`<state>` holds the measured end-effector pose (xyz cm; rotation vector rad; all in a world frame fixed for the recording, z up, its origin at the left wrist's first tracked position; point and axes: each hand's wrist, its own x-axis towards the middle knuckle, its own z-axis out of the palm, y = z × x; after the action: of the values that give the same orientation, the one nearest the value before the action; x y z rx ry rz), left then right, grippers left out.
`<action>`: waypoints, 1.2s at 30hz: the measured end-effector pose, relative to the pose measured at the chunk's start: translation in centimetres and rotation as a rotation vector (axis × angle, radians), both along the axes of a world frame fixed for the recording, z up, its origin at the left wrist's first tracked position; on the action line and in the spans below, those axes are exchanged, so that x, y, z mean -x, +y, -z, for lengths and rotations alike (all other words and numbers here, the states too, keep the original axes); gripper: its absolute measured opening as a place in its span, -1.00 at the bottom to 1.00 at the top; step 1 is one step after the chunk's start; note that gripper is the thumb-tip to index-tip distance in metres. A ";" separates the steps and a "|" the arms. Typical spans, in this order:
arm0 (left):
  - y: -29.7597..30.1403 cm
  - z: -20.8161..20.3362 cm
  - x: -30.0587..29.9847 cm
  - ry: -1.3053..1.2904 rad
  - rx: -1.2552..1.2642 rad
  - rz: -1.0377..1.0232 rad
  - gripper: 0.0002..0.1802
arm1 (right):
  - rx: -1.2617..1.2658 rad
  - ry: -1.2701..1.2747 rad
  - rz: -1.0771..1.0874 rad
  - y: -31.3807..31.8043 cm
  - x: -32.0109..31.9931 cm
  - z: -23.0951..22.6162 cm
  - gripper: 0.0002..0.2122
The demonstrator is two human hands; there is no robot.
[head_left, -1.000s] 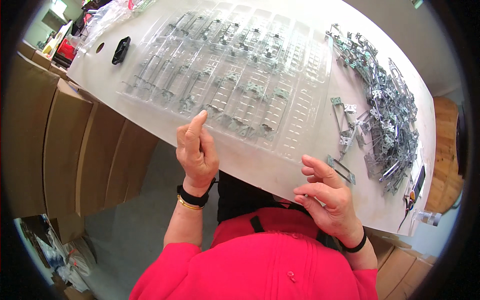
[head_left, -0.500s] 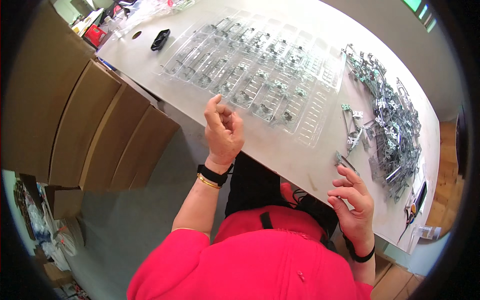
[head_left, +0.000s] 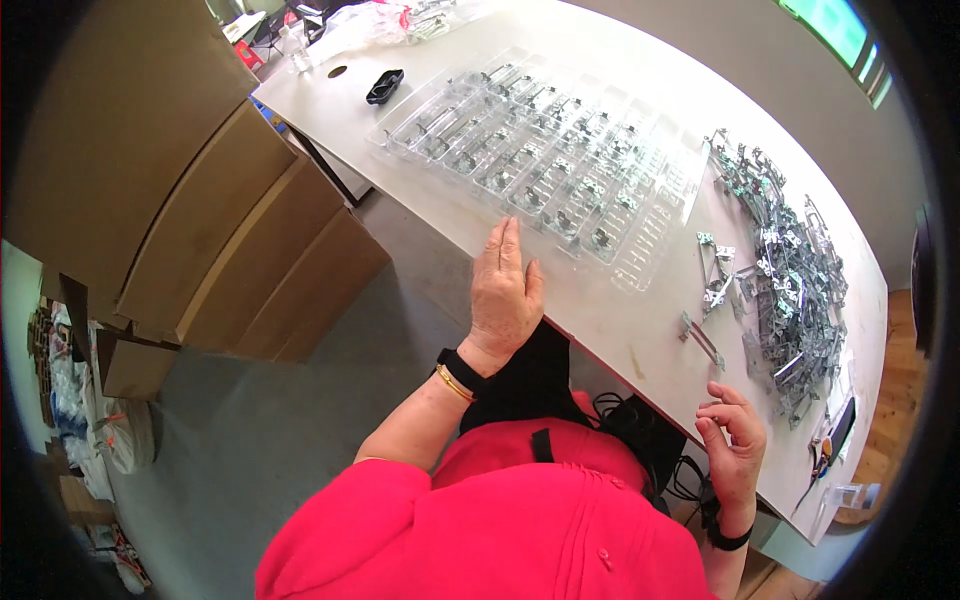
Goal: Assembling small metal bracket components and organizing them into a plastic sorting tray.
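Note:
My left hand (head_left: 505,295) lies flat at the near edge of the white table (head_left: 590,310), fingers straight, just short of a clear plastic tray (head_left: 545,150) with many small compartments holding little metal parts. My right hand (head_left: 735,445) hovers at the table's near edge with the fingers loosely curled and nothing in them that I can see. Two loose metal brackets (head_left: 703,340) lie on the table a little beyond it. A large heap of metal brackets (head_left: 790,280) fills the right side of the table.
Brown cardboard boxes (head_left: 200,230) stand stacked to the left on the grey floor. A small black object (head_left: 385,87) and clear plastic bags (head_left: 400,20) sit at the table's far left. Black cables (head_left: 640,420) hang under the table edge.
My left hand has gone from raised and curled to flat at the table edge. My right hand has drawn back toward my body. The view has swung, shifting the table up and right.

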<state>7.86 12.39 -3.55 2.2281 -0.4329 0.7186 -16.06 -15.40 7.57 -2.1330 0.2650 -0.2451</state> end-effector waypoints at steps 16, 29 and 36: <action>0.5 -1.9 -0.6 -0.035 -0.041 -0.073 -0.47 | -0.052 0.051 0.054 -1.1 0.6 1.6 -0.93; -6.6 -7.1 6.3 -0.095 0.055 0.482 -0.73 | -0.137 0.080 0.051 -2.3 1.1 3.3 -0.93; -11.8 -6.7 7.4 0.098 -0.123 0.764 -0.53 | -0.192 0.044 0.013 -3.1 1.5 3.7 -0.93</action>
<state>0.45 0.57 3.17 1.9608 -1.2096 0.1752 -17.53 -18.48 3.83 -1.9491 0.3153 -0.1733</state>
